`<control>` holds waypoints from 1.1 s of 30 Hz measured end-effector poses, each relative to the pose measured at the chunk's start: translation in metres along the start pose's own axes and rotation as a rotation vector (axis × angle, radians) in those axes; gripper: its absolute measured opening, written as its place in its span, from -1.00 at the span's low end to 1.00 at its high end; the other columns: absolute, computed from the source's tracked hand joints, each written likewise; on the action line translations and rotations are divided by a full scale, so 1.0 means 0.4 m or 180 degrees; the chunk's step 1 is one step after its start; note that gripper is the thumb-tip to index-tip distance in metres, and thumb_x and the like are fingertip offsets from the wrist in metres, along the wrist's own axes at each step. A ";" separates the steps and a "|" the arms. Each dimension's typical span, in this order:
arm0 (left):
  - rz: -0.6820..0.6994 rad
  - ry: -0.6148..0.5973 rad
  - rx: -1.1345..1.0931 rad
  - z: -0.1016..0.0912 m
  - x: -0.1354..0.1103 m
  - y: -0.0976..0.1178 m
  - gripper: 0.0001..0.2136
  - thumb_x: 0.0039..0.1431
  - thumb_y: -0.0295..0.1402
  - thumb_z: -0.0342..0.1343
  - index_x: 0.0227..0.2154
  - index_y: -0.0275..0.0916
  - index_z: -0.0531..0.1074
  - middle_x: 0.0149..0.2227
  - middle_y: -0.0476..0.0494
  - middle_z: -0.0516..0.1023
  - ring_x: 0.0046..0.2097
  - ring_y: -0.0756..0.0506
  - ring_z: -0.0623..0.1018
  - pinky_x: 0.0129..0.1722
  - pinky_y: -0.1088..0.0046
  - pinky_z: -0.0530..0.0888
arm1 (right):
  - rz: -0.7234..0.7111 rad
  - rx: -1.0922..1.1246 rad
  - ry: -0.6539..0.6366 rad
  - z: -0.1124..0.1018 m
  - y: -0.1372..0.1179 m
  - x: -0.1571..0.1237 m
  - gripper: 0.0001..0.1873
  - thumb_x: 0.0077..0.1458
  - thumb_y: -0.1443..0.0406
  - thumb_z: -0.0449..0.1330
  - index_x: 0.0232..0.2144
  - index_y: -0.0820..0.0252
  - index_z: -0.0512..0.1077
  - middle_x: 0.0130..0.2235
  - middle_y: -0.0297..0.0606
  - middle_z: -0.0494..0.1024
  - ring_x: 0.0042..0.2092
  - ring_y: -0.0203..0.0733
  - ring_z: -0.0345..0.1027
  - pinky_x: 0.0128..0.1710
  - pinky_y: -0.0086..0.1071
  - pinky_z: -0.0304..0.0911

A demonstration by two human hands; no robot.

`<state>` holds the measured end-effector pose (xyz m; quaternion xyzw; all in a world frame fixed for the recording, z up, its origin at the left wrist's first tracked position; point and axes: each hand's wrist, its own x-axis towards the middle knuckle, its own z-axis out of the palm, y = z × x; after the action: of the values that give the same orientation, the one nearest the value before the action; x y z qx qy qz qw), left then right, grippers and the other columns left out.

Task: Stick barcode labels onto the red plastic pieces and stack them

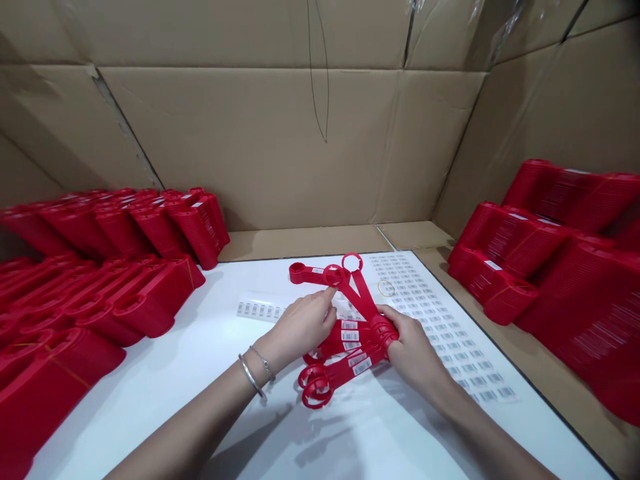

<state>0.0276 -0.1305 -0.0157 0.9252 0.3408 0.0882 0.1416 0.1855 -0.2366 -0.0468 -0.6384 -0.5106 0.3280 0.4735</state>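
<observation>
Both left hand (300,327) and right hand (415,353) partly hide red plastic pieces (361,301).

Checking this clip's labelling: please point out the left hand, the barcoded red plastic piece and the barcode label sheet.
left hand (300,327), head view, back of the hand
barcoded red plastic piece (337,381), head view, lower arm
barcode label sheet (450,327), head view, printed labels

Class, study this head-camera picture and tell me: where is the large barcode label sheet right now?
In the head view, the barcode label sheet lies on the right side of the white table, beside and beyond the right hand, with the stacked red plastic pieces past the table's right edge.
</observation>
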 end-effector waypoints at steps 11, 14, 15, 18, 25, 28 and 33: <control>0.0585 -0.0026 0.0208 0.038 0.081 -0.009 -0.80 0.05 -0.53 -0.11 -0.36 -0.30 0.41 -0.30 -0.21 0.45 -0.22 -0.15 0.40 -0.23 0.32 0.34 | 0.0141 -0.0175 -0.0072 -0.004 0.012 0.010 -0.53 -0.26 0.53 -0.09 -0.30 0.22 0.43 -0.32 -0.26 0.53 -0.34 -0.21 0.37 -0.34 -0.45 0.26; 0.0680 0.0037 0.0228 0.040 0.080 -0.009 -0.79 0.05 -0.54 -0.08 -0.35 -0.25 0.44 -0.31 -0.18 0.47 -0.23 -0.17 0.41 -0.23 0.29 0.33 | 0.0156 -0.0098 -0.0095 -0.004 0.013 0.015 -0.49 -0.29 0.54 -0.11 -0.28 0.23 0.44 -0.29 -0.26 0.54 -0.31 -0.20 0.38 -0.30 -0.43 0.26; 0.0671 0.0061 0.0229 0.040 0.077 -0.007 -0.79 0.05 -0.54 -0.07 -0.33 -0.23 0.44 -0.31 -0.18 0.47 -0.23 -0.17 0.41 -0.23 0.28 0.33 | 0.0174 -0.0065 -0.0108 -0.003 0.013 0.016 -0.49 -0.29 0.54 -0.11 -0.27 0.24 0.44 -0.29 -0.25 0.54 -0.30 -0.20 0.38 -0.29 -0.42 0.26; 0.0550 0.0111 0.0170 0.038 0.064 0.003 -0.80 0.06 -0.53 -0.05 -0.31 -0.25 0.45 -0.30 -0.20 0.47 -0.19 -0.18 0.42 -0.23 0.29 0.34 | 0.0256 0.0023 -0.0132 0.000 0.013 0.019 -0.50 -0.27 0.53 -0.09 -0.26 0.27 0.45 -0.28 -0.22 0.54 -0.28 -0.18 0.38 -0.30 -0.41 0.27; 0.0399 0.0097 0.0109 0.037 0.053 0.016 -0.83 0.09 -0.50 -0.07 -0.38 -0.27 0.43 -0.32 -0.20 0.44 -0.21 -0.17 0.43 -0.23 0.30 0.35 | 0.0338 0.0100 -0.0171 0.002 0.026 0.017 -0.53 -0.22 0.50 -0.09 -0.25 0.24 0.44 -0.26 -0.25 0.54 -0.36 -0.23 0.38 -0.43 -0.45 0.21; 0.0403 0.0195 0.0129 0.049 0.056 0.010 -0.84 0.08 -0.50 -0.07 -0.40 -0.28 0.42 -0.34 -0.19 0.42 -0.24 -0.15 0.41 -0.26 0.31 0.34 | 0.0379 0.0131 -0.0200 0.005 0.033 0.018 -0.50 -0.21 0.49 -0.09 -0.20 0.24 0.43 -0.30 -0.26 0.54 -0.46 -0.29 0.33 -0.51 -0.48 0.16; 0.0460 0.0325 -0.0030 0.051 0.058 0.000 -0.86 0.08 -0.49 -0.07 -0.49 -0.29 0.37 -0.39 -0.14 0.40 -0.32 -0.09 0.38 -0.34 0.41 0.28 | 0.0371 0.0121 -0.0165 0.003 0.033 0.020 -0.47 -0.22 0.50 -0.09 -0.17 0.25 0.43 -0.31 -0.25 0.54 -0.42 -0.27 0.34 -0.50 -0.49 0.17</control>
<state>0.0502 -0.1195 -0.0336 0.9410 0.2795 0.1468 0.1217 0.1910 -0.2290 -0.0592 -0.6492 -0.4784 0.3810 0.4522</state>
